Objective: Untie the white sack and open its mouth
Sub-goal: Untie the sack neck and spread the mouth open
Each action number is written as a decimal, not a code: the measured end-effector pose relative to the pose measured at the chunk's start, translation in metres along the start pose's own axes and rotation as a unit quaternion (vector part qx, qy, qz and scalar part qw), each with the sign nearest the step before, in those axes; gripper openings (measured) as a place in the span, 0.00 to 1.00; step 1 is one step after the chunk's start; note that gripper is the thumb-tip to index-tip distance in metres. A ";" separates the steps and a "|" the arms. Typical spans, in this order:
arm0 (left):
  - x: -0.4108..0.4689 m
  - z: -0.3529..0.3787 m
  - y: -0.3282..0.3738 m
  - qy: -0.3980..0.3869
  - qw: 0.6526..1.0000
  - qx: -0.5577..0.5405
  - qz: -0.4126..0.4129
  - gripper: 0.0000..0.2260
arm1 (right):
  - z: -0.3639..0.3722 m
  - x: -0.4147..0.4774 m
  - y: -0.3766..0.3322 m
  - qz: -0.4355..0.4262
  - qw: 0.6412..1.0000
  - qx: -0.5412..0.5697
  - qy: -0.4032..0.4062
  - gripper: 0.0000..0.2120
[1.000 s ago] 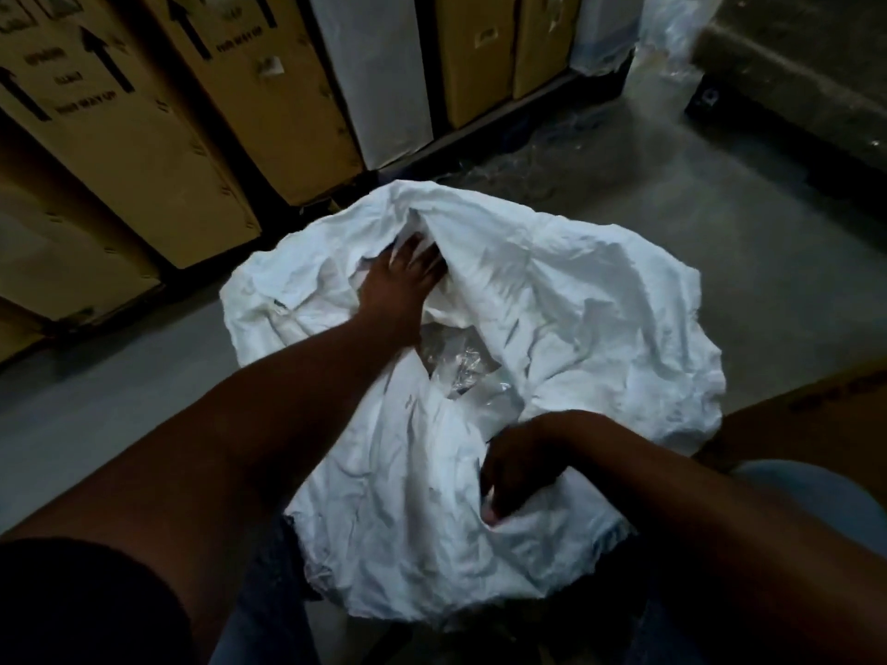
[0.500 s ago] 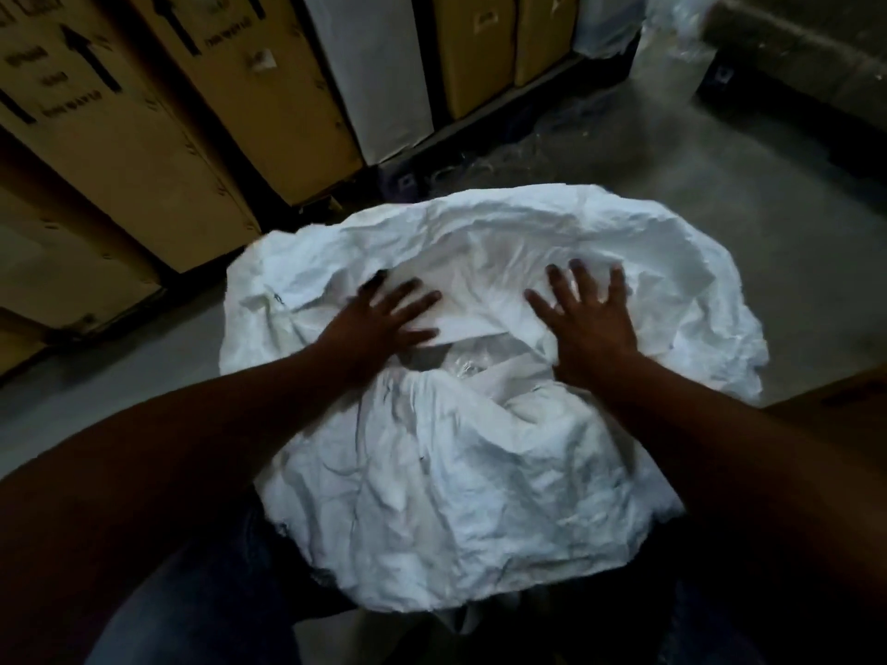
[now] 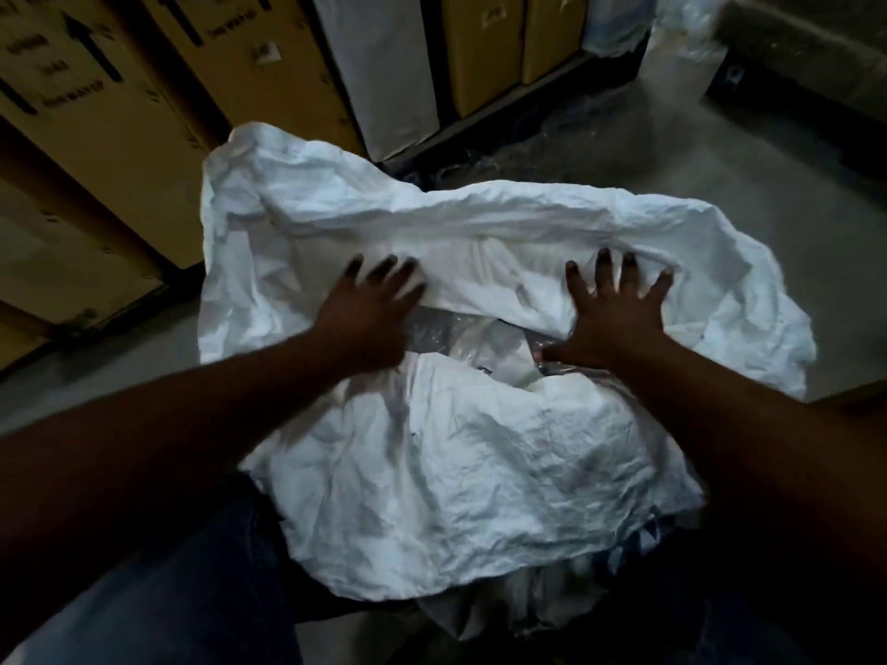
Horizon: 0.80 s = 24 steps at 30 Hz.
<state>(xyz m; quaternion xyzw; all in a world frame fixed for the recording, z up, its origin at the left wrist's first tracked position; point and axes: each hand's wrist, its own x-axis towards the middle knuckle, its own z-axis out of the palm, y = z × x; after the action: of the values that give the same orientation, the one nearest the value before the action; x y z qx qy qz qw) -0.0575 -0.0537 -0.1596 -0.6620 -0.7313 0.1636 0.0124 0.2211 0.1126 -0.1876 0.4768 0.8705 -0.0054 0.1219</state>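
A large crumpled white sack (image 3: 480, 472) stands on the floor in front of me, its mouth gaping in a wide slit across the middle. Clear plastic (image 3: 456, 340) shows inside the gap. My left hand (image 3: 369, 314) lies flat with fingers spread on the far lip of the mouth, left of centre. My right hand (image 3: 614, 319) is pressed the same way on that lip at the right, fingers splayed. Neither hand is closed around the fabric. No tie or string is visible.
Tall cardboard boxes (image 3: 96, 112) with arrow marks stand along the left and back, with a white panel (image 3: 384, 64) among them. Grey concrete floor (image 3: 720, 160) stretches to the right. A brown box edge (image 3: 849, 400) sits at the right. My trouser legs frame the sack below.
One second ago my left hand reached into the folds and my right pinched the near fabric. Both now rest flat on the far lip, farther apart, and the mouth gapes wider.
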 end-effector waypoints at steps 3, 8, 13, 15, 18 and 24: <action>-0.023 0.010 0.030 -0.058 0.998 -0.032 -0.020 0.56 | -0.005 0.001 -0.010 -0.006 1.000 0.011 0.006 0.69; -0.051 0.015 0.045 -0.200 0.980 -0.001 0.005 0.75 | -0.010 -0.001 -0.006 0.000 1.000 -0.003 0.008 0.72; -0.089 0.026 0.054 -0.256 0.964 0.053 0.052 0.73 | -0.012 0.007 0.003 0.022 1.000 0.007 0.014 0.74; -0.099 0.025 0.055 -0.281 0.954 0.079 0.065 0.72 | -0.015 0.009 0.003 0.024 0.999 0.029 0.025 0.75; -0.090 0.009 0.049 -0.305 0.949 0.058 0.061 0.69 | -0.025 0.010 -0.002 0.034 0.999 0.027 0.005 0.74; -0.026 -0.021 0.021 -0.096 0.992 -0.047 0.067 0.46 | -0.053 -0.006 -0.030 -0.061 0.997 0.033 -0.026 0.70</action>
<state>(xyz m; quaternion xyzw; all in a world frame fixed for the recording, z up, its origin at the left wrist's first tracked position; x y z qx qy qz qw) -0.0293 -0.0733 -0.1399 -0.6908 -0.6899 0.1920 -0.1000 0.1881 0.0975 -0.1378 0.4263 0.8938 -0.0538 0.1284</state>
